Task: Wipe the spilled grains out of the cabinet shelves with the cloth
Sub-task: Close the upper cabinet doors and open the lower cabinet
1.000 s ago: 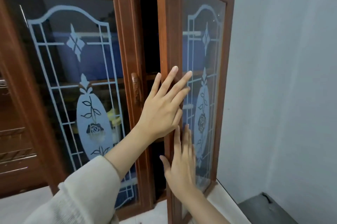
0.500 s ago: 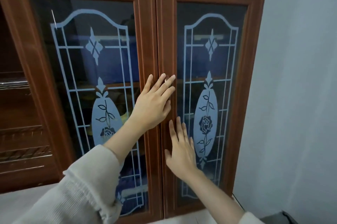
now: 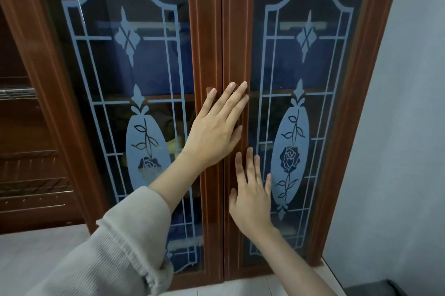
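Shut now, the right door (image 3: 358, 127) of the cabinet (image 3: 31, 59) meets the left door (image 3: 207, 30) at the middle seam; a second ago it stood ajar with both hands against its edge. The left hand (image 3: 214, 132), reaching out of a pale sleeve (image 3: 115, 247), lies flat across the seam, its fingers (image 3: 237, 95) straight and spread, gripping nothing. The right hand (image 3: 251, 197) sits just below it, palm against the right door's inner frame, fingers likewise straight and empty.

No cloth is in view, neither in a hand nor on the pale desk (image 3: 36, 247) below the doors. Behind the patterned glass a shelf (image 3: 166, 97) shows dimly, with dark and yellowish shapes under it, but the glass is too murky to tell whether any grains lie there.

With the doors pressed closed and the cloth put away somewhere out of sight, the wiping looks finished, and this reads as the closing step. If grains do remain inside, nothing here shows them. What seems left is only letting go of the doors.
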`<state>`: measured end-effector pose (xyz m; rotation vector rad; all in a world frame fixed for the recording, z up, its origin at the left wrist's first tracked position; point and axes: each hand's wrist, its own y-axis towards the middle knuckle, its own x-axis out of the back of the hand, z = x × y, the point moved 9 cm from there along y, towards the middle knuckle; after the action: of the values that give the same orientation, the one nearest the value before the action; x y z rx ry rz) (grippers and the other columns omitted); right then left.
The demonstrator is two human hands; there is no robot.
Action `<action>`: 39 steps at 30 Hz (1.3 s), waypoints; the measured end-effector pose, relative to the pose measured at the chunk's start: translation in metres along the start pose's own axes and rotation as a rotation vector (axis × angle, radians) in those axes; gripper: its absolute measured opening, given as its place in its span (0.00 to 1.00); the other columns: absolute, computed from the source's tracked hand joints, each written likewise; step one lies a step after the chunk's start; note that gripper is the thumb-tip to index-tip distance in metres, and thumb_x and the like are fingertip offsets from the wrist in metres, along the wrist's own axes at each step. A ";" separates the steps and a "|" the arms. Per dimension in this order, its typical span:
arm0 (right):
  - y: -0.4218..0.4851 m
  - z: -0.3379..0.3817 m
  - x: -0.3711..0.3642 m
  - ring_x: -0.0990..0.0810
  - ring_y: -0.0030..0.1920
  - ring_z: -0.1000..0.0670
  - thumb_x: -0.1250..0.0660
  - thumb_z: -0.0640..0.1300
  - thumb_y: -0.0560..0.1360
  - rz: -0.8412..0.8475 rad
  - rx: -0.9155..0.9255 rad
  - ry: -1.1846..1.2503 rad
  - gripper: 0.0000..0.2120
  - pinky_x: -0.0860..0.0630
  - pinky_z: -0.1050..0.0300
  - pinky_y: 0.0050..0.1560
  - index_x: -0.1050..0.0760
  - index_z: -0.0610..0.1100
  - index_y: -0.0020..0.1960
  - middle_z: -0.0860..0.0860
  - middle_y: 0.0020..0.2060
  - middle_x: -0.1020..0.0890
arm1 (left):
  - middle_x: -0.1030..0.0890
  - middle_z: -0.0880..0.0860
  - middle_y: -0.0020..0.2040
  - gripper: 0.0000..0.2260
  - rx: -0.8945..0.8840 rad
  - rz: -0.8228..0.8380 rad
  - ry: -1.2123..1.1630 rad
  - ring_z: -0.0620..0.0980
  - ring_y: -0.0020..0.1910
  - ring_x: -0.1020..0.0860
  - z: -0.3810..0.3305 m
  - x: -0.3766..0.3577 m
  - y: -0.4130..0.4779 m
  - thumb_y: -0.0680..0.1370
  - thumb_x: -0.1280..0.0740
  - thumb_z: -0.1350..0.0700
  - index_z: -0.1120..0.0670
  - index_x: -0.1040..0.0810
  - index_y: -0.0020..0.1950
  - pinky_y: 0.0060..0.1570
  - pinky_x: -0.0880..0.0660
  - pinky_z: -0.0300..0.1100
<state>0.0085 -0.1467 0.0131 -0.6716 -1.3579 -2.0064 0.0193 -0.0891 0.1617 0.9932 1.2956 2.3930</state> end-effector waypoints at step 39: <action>-0.041 -0.022 -0.088 0.55 0.76 0.50 0.54 0.48 0.83 -0.713 0.244 0.087 0.23 0.56 0.45 0.75 0.52 0.54 0.77 0.56 0.76 0.54 | 0.34 0.63 0.71 0.24 -0.056 -0.170 -0.155 0.60 0.72 0.40 0.001 -0.047 -0.117 0.77 0.39 0.58 0.65 0.36 0.71 0.73 0.50 0.49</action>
<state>0.0367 -0.1376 -0.0818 0.0358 -1.9294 -2.2865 0.0426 -0.0443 0.0463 0.9885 1.2002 2.1686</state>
